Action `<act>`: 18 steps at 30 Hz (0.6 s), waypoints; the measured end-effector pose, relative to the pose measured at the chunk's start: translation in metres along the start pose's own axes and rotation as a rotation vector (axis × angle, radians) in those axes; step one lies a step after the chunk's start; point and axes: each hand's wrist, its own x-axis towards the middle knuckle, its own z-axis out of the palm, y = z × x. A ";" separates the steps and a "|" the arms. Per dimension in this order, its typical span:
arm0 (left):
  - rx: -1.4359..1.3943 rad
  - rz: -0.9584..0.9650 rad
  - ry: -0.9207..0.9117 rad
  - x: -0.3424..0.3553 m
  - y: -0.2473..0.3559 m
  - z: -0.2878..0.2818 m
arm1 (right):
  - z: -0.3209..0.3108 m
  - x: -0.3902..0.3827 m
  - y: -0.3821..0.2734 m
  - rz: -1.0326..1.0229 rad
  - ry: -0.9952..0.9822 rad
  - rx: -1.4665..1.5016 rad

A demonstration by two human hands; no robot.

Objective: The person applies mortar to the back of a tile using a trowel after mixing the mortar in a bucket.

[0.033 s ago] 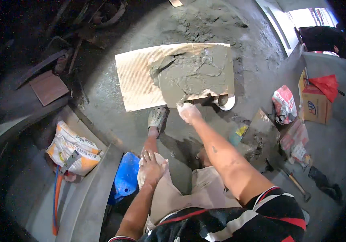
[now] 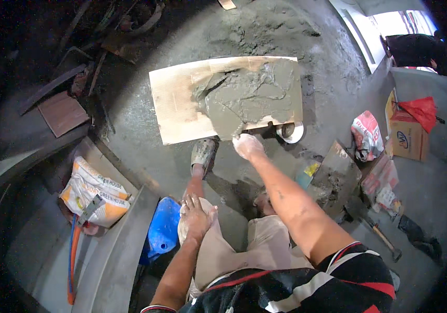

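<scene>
A large tan panel with a ribbed surface, like a tile's back, (image 2: 176, 104) lies in front of me. Wet grey mortar (image 2: 268, 96) covers its right and middle part. Closed around a short mortar-coated handle, my right hand (image 2: 247, 146) is at the panel's near edge. The handle seems to belong to a trowel (image 2: 224, 124), whose flat blade is grey with mortar and reaches past that edge. My left hand (image 2: 196, 217) rests on my left knee, fingers stretched out and holding nothing. A white round container (image 2: 299, 133) sits partly under the panel's near right edge.
A blue plastic jug (image 2: 163, 224) stands by my left leg. Further left is a white-and-orange sack (image 2: 98, 190). To the right lie a mortar-smeared board (image 2: 335, 175), a red-and-white bag (image 2: 367, 136), a cardboard box (image 2: 408, 138) and a wooden-handled tool (image 2: 385, 241). A person (image 2: 411, 49) is at the far right.
My right hand has shifted slightly to the right with the trowel, along the panel's near edge. The left hand has stayed on the knee.
</scene>
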 end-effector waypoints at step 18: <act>0.098 -0.050 0.045 0.008 0.007 0.017 | -0.152 0.032 0.029 0.060 0.086 -0.231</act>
